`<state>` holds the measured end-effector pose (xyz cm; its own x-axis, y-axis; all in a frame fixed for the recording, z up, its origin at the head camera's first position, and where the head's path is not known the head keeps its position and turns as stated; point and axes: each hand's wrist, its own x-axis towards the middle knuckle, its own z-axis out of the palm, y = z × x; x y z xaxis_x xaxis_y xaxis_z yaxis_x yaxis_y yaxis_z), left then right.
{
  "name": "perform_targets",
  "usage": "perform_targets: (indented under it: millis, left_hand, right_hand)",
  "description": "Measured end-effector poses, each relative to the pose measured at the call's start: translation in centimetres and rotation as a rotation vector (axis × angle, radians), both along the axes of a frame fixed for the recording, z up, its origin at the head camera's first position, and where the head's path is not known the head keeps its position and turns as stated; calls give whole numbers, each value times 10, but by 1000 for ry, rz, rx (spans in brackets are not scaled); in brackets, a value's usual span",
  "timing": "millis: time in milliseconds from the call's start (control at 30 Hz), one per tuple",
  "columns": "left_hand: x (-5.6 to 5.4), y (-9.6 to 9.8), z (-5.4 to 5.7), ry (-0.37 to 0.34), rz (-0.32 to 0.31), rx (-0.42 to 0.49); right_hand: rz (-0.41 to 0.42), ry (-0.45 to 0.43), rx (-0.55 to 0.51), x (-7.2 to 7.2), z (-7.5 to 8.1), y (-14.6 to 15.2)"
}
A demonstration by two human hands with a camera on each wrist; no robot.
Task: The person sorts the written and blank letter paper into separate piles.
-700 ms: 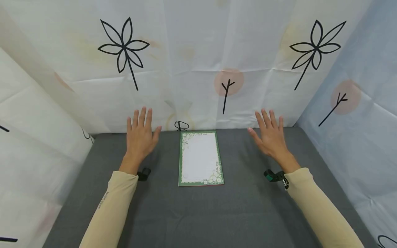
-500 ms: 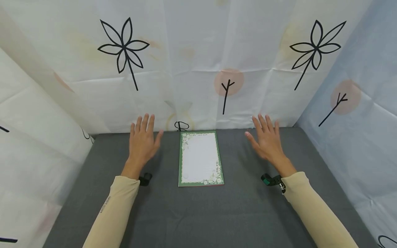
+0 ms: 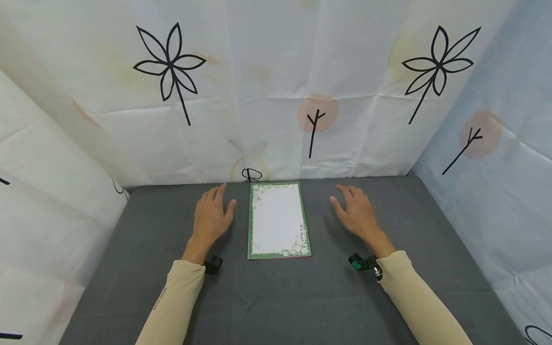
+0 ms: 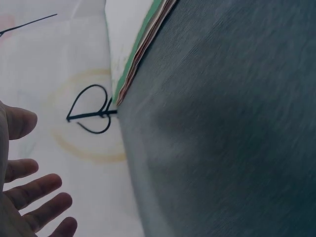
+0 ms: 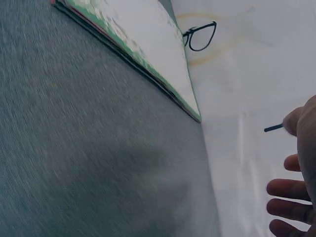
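Note:
A notepad [image 3: 278, 220] with a green floral border around a white page lies flat on the grey cloth, near the back wall. To its left, my left hand [image 3: 212, 215] hovers with relaxed fingers and thumb spread, holding nothing. My right hand [image 3: 354, 213] is on the other side, a little farther from the pad, also with loose fingers and nothing in them. Several layered sheets show along the edge of the notepad [image 4: 140, 47] in the left wrist view. In the right wrist view the notepad [image 5: 143, 54] shows its other side edge, apart from the fingers [image 5: 289, 190].
A grey cloth [image 3: 276, 302] covers the table. White fabric [image 3: 267, 62] with black leaf drawings hangs behind it, and more fabric [image 3: 496, 201] closes off the right side. Each wrist wears a small black camera, one by the left sleeve [image 3: 213, 265].
Both hands have come down and inward from the back wall toward the notepad's sides, their fingers less stretched. The notepad has stayed in place.

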<state>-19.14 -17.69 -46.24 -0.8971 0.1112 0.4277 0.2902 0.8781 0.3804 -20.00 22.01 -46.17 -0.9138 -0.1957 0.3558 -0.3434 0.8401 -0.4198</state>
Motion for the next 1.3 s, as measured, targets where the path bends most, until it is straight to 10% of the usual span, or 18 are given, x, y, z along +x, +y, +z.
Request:
perform_targets:
  millis: [600, 1300]
  left_hand:
    - [11, 35, -44, -314, 28, 317]
    - [17, 51, -54, -258, 21, 303]
  right_hand:
    - [-16, -256, -310, 12, -44, -55]
    - [-61, -308, -334, 8, -43, -83]
